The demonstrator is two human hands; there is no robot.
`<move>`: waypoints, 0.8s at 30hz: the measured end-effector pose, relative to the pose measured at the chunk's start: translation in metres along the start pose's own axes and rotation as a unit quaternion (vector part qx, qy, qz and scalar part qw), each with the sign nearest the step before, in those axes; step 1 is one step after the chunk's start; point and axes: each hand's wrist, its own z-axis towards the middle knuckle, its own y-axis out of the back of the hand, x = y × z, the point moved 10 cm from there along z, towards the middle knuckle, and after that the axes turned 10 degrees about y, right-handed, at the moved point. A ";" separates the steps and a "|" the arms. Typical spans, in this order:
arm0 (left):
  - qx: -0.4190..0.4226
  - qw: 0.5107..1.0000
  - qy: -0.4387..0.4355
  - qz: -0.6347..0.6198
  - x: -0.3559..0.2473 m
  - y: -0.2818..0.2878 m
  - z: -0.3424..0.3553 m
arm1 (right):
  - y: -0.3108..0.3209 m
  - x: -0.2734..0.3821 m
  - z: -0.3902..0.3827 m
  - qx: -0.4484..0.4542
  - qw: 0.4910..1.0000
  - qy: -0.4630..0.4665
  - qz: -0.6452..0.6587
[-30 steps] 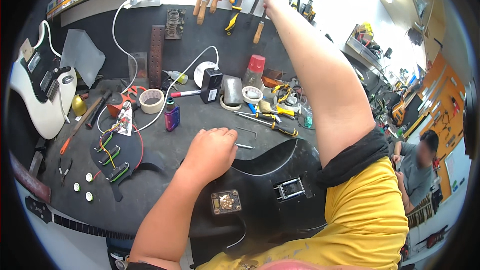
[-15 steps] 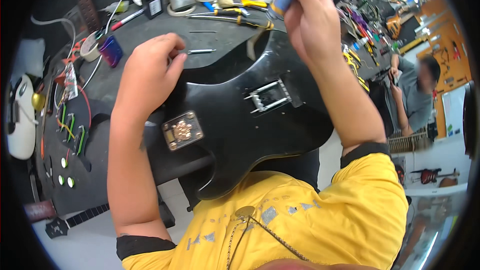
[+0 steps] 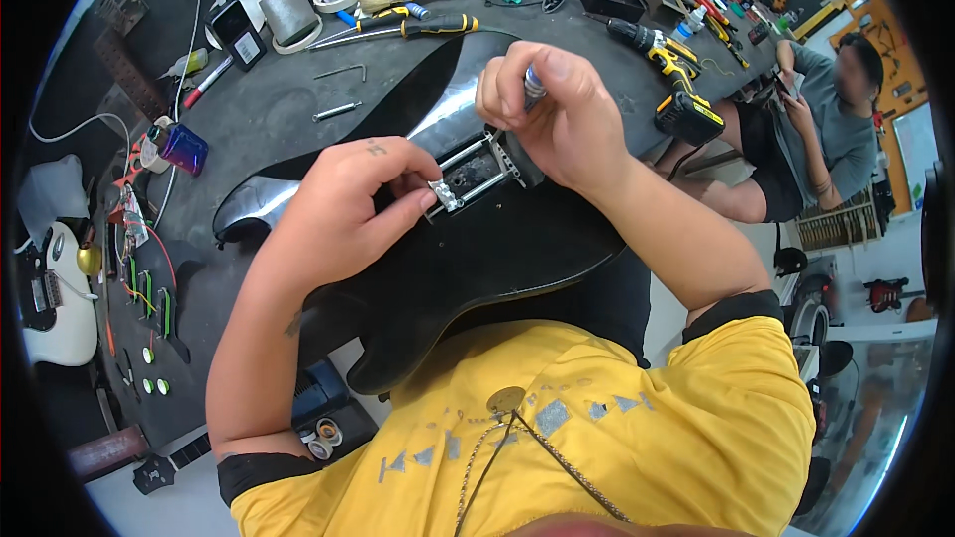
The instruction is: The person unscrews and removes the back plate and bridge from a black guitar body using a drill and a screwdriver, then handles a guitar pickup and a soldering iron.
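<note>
A black electric guitar body [image 3: 497, 257] lies back side up across the bench edge and my lap. Its rear cavity [image 3: 482, 171] is uncovered, with silver springs stretched along it. At the cavity's near-left end, the thumb and fingers of my left hand [image 3: 363, 201] pinch a small silver metal piece [image 3: 445, 196]. My right hand [image 3: 559, 111] is closed around a screwdriver with a blue-grey handle [image 3: 534, 87], above the cavity's far end. The screwdriver's tip is hidden behind my fingers.
Beyond the guitar lie a hex key [image 3: 344, 72] and a small metal rod [image 3: 336, 111]. A yellow-black cordless drill [image 3: 668, 75] rests to the right, near a seated person [image 3: 831, 129]. Green-edged pickups [image 3: 149, 298] and a white guitar body [image 3: 62, 288] are at left.
My left hand has moved right and down to the cavity and now pinches the silver piece. The right hand has come down and left with the screwdriver. The guitar is turned, and the view has shifted.
</note>
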 end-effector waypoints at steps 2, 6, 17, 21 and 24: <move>0.006 1.000 0.005 -0.014 0.001 -0.006 0.004 | -0.001 0.002 0.000 0.016 0.999 0.016 -0.042; 0.001 1.000 0.006 -0.008 0.009 -0.013 0.004 | 0.001 -0.002 0.000 0.036 0.999 0.000 0.014; -0.001 1.000 0.023 -0.008 0.020 -0.009 0.001 | -0.005 -0.021 -0.007 0.036 0.998 -0.048 -0.011; 0.010 1.000 0.028 -0.010 0.022 -0.011 0.001 | 0.007 -0.042 0.008 -0.038 0.991 -0.125 0.026; 0.010 1.000 0.015 -0.016 0.020 -0.012 -0.002 | 0.016 -0.059 0.020 -0.066 0.982 -0.175 0.041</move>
